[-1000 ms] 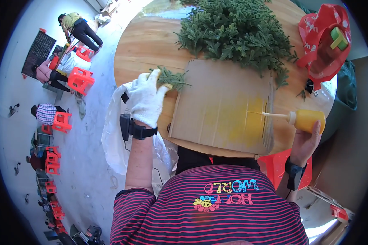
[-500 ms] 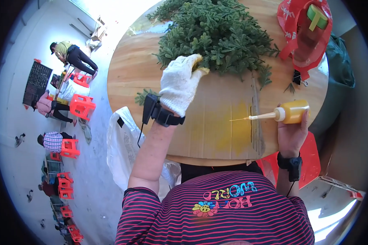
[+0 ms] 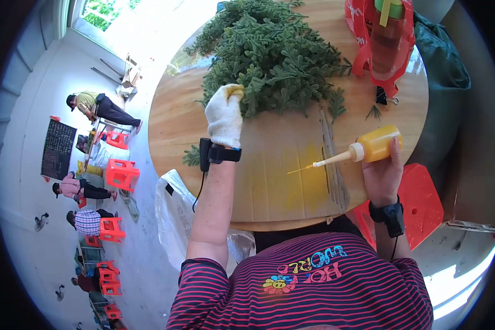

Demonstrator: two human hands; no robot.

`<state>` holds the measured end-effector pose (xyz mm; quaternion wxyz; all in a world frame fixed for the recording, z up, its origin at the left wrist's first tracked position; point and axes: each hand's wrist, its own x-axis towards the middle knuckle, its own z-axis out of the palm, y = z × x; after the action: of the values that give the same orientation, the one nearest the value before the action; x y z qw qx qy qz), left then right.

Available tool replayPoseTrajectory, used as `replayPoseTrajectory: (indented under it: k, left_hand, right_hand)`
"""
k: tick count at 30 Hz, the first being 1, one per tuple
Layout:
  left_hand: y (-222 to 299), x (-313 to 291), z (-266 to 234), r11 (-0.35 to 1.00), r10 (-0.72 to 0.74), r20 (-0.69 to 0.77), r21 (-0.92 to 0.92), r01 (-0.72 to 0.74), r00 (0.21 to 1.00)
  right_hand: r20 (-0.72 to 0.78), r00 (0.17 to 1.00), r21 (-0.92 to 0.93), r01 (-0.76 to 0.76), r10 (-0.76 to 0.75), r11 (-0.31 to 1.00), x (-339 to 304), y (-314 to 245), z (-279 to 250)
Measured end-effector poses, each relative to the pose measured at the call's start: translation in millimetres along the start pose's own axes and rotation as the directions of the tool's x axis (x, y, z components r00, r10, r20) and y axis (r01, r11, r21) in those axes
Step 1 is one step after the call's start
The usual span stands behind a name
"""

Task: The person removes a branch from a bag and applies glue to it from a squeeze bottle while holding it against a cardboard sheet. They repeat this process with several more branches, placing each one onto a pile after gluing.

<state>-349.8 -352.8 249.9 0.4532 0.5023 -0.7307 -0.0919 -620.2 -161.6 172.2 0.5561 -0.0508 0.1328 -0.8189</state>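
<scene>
My right hand [image 3: 380, 179] is wrapped round a squeeze bottle [image 3: 380, 144] of yellow liquid. Its long pale nozzle, ending in a thin yellow tip, points left over a cardboard sheet [image 3: 264, 181] stained yellow. My left hand [image 3: 224, 116], in a white knit glove with yellowed fingertips, is closed at the near left edge of a heap of green artificial sprigs [image 3: 275, 60]. Whatever its fingers may hold is hidden. Loose sprigs lie at the heap's right [image 3: 336, 103] and left of my left wrist [image 3: 192, 156].
On the round wooden table [image 3: 173, 104], a red plastic bag [image 3: 358, 33] holds a green-lidded bottle [image 3: 388, 38], with a black binder clip [image 3: 381, 95] nearby. A white bag [image 3: 173, 217] hangs at the left edge. A red stool [image 3: 421, 206] stands right. Several people and red stools are farther left.
My left hand has closed its fingers at the heap's edge. The bottle in my right hand has tilted its nozzle further down. The whole view has shifted a little.
</scene>
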Motion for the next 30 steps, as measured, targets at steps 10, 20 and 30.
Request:
replayPoseTrajectory:
  k: [10,20,30]
  left_hand:
    - [46,-44,-46,0.735,-0.371,-0.015,-0.615,0.284,0.928]
    - [56,-142,-59,0.964,0.191,0.331,0.112,-0.24,0.924]
    - [59,-135,-56,0.979,0.185,0.141,0.064,-0.195,0.973]
  right_hand:
    - [-0.014,0.999,0.012,0.032,-0.031,0.999,1,-3,-3]
    - [-0.009,0.999,0.03,0.049,-0.048,0.998,4,-3,4]
    - [-0.011,0.993,-0.085,0.119,-0.121,0.989,-3,-6,9]
